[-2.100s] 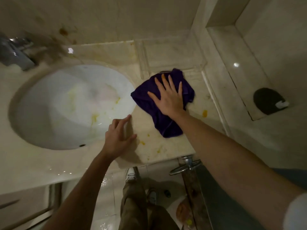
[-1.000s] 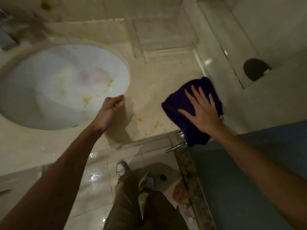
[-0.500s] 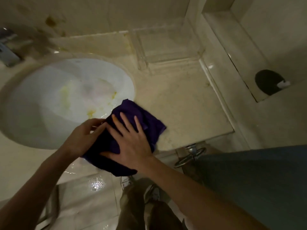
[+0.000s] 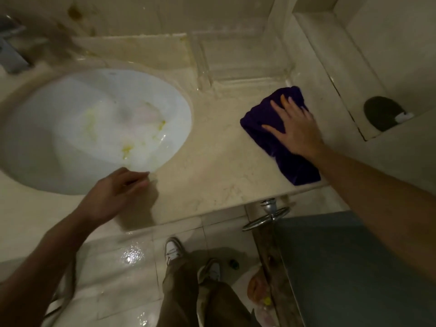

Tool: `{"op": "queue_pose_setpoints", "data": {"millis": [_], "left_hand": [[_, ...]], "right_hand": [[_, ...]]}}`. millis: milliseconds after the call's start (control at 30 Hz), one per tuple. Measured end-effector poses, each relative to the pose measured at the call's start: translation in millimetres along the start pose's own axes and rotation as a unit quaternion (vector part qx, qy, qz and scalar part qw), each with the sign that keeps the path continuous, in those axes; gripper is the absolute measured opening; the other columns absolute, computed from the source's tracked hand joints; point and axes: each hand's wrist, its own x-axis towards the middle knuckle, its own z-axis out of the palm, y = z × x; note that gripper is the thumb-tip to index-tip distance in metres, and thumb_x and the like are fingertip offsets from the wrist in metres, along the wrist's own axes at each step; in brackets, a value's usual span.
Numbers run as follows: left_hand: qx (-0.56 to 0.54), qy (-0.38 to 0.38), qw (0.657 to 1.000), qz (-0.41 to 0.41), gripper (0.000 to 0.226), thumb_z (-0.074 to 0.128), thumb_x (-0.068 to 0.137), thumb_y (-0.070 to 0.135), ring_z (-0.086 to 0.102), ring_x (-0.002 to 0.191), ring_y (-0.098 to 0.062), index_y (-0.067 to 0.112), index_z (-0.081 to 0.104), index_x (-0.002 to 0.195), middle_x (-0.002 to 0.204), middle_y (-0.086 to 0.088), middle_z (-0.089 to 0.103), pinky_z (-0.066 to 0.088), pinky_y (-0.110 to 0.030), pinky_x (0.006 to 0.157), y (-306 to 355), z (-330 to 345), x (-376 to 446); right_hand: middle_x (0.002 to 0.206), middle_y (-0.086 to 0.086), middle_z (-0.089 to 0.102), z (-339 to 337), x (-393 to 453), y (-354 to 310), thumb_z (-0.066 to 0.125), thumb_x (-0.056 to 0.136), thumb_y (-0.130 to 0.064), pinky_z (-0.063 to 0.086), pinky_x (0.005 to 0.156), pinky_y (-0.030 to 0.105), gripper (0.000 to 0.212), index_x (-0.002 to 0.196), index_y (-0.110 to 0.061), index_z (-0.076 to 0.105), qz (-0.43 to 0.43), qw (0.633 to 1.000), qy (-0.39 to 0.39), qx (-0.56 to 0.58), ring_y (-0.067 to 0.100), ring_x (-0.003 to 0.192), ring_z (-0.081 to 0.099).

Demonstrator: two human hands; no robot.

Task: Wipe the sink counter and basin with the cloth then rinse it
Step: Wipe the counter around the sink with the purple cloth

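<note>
Spread flat, the right hand [image 4: 295, 131] presses the purple cloth [image 4: 280, 147] onto the counter [image 4: 212, 166]. The left hand's [image 4: 113, 194] loosely curled fingers hold nothing, resting just before the stained basin [image 4: 70, 128].

I've slid the purple cloth [image 4: 278, 135] from the table's front edge out to its far right under my flat right hand [image 4: 295, 128], and my left hand [image 4: 113, 194] has let go.

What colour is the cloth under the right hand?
Dark purple, plain. The cloth lies under the right hand in the head view.
</note>
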Motion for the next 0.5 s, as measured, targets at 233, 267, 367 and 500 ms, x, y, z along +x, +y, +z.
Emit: {"op": "queue_pose_setpoints", "data": {"millis": [233,267,367,500], "left_hand": [[0.021,0.0,1.0,0.016,0.059,0.045,0.084,0.066,0.062,0.098,-0.012,0.027,0.066,0.123,0.104,0.007,0.06,0.043,-0.025,0.083,1.4,0.1,-6.8],[0.017,0.013,0.999,0.03,0.061,0.044,0.084,0.066,0.062,0.099,-0.012,0.027,0.065,0.124,0.107,0.008,0.059,0.046,-0.026,0.085,1.3,-4.1,-12.3],[0.037,0.121,0.991,0.052,0.036,0.056,0.094,0.041,0.062,0.097,-0.014,0.025,0.063,0.125,0.114,0.004,0.055,0.047,-0.024,0.083,-6.6,-20.6,-36.8],[0.105,0.268,0.958,-0.007,0.031,0.059,0.092,0.022,0.062,0.09,-0.032,0.015,0.064,0.122,0.116,-0.01,0.056,0.052,-0.041,0.079,-51.1,-58.6,-88.6]], "right_hand": [[0.167,0.004,0.018,11.0,-81.8,-58.9,0.019,0.088,-0.082,0.012,0.124,0.054,0.09,0.159,-0.027,0.02,-0.04,0.999,0.002,0.03,0.026,0.155,0.012],[0.168,0.004,0.017,12.7,-92.5,-75.2,0.018,0.089,-0.082,0.012,0.124,0.055,0.09,0.16,-0.027,0.019,-0.05,0.998,-0.001,0.032,0.025,0.155,0.011],[0.168,0.003,0.016,18.1,-107.6,-136.6,0.019,0.09,-0.082,0.013,0.123,0.056,0.089,0.16,-0.026,0.02,-0.108,0.994,-0.008,0.027,0.025,0.155,0.012],[0.167,0.003,0.021,27.1,-117.9,-256.7,0.027,0.094,-0.078,0.015,0.122,0.056,0.083,0.159,-0.025,0.025,-0.242,0.969,0.0,0.046,0.025,0.155,0.016]]}}
